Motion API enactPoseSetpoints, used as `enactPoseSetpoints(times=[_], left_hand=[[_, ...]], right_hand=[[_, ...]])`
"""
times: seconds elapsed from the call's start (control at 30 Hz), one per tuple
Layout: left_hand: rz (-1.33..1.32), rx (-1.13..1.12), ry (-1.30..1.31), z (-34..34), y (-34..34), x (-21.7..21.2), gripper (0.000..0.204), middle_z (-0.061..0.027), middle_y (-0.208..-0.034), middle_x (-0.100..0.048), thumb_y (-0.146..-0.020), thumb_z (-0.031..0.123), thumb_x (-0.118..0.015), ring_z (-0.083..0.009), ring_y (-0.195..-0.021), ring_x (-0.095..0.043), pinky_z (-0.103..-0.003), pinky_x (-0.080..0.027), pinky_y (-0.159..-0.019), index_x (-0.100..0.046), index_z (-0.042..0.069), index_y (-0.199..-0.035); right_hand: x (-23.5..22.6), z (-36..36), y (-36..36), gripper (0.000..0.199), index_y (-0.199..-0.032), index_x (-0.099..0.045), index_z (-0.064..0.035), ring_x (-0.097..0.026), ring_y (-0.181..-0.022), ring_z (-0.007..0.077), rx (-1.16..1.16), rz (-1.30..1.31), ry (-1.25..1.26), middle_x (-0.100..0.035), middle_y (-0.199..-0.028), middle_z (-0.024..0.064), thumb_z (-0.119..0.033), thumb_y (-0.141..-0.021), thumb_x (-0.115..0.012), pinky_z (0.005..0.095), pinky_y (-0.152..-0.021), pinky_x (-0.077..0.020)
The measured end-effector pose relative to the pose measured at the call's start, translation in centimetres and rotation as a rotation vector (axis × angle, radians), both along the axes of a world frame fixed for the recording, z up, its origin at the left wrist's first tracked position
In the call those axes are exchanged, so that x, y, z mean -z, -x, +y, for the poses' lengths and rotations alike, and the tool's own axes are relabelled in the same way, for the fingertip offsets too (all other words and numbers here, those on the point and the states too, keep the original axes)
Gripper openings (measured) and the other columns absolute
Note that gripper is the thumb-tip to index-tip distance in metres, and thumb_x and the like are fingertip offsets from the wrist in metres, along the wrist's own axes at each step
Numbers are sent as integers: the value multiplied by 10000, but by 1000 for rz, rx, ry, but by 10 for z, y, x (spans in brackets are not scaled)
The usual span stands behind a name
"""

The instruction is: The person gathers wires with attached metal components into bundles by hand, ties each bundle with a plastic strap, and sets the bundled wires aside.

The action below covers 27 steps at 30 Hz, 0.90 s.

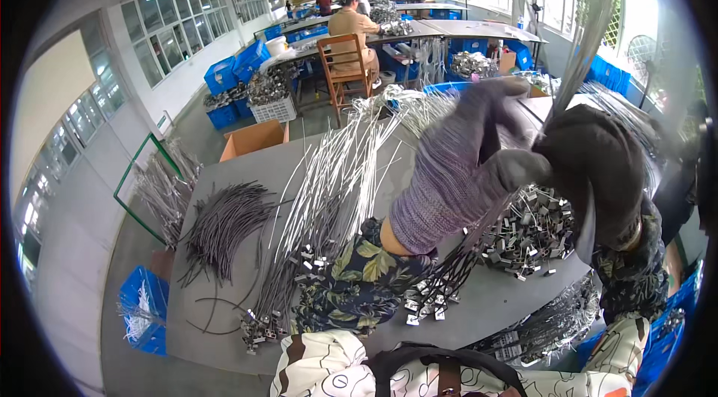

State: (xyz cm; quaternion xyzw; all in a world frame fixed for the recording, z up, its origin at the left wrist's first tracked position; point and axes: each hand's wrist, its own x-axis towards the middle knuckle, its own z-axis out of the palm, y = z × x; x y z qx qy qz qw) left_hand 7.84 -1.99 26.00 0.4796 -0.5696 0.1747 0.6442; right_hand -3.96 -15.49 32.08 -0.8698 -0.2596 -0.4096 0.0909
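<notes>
Over the surface [464, 331], the left hand [467, 150], thumb and fingers apart, is just beside the right hand [594, 161], clamped on a tilted bundle [589, 38] of strands, near piled clips [535, 236].

Place: we're in a factory workshop, a long hall with table after table of parts!
Worktop [493, 315]: big and grey, dark strands [228, 229] fanned near its left edge, pale strands [340, 173] reaching to the far edge, a heap of small pieces [535, 236] toward the right.
Crates [221, 77]: blue plastic, bunched beyond the far left corner.
Co-worker [351, 27]: seated, busy at a farther table [497, 29].
Windows [179, 16]: rows along both walls.
</notes>
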Motion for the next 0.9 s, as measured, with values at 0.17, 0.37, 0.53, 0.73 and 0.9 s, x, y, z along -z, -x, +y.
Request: enactPoseSetpoints(times=[0.17,0.37,0.53,0.73,0.9], left_hand=[[-156,-94,-113,20,3,12,198,-133,-1120,-543,-854,217,-674,-180,-878,-577,-280,-488,-724,-643,47,-950],[-228,-71,-124,22,15,2,249,-137,-1184,-535,-761,340,-720,-269,-1075,-524,-390,-423,-911,-645,107,-812],[286,474,95,0,1,9,208,-64,-1097,-577,-903,226,-604,-145,-1005,-555,-295,-457,-858,-589,78,-1048],[399,545,80,-11,2,-6,345,-86,-996,-655,-807,193,-729,-153,-922,-635,-297,-539,-817,-598,17,-1074],[377,559,6,-13,-21,-2,243,-78,-878,-653,-848,205,-686,-154,-784,-655,-287,-567,-676,-598,12,-966]], right_hand=[[-3,-5,-7,202,-825,-602,-62,-640,-672,192,-245,148,-374,-618,-766,87,-71,-689,-751,301,-552,-505],[-21,1,-5,263,-830,-606,-79,-612,-645,204,-87,-78,17,-603,-790,86,-34,-609,-743,309,-545,-478],[-18,-7,-16,378,-944,-637,-54,-600,-688,225,88,-376,408,-598,-907,103,-94,-578,-724,352,-546,-459],[-19,-12,-2,376,-935,-659,-78,-593,-695,267,159,-240,334,-601,-834,101,-120,-567,-718,371,-606,-463],[-19,0,15,237,-795,-613,-95,-564,-609,235,330,-287,482,-577,-718,43,-186,-628,-754,382,-563,-438]])
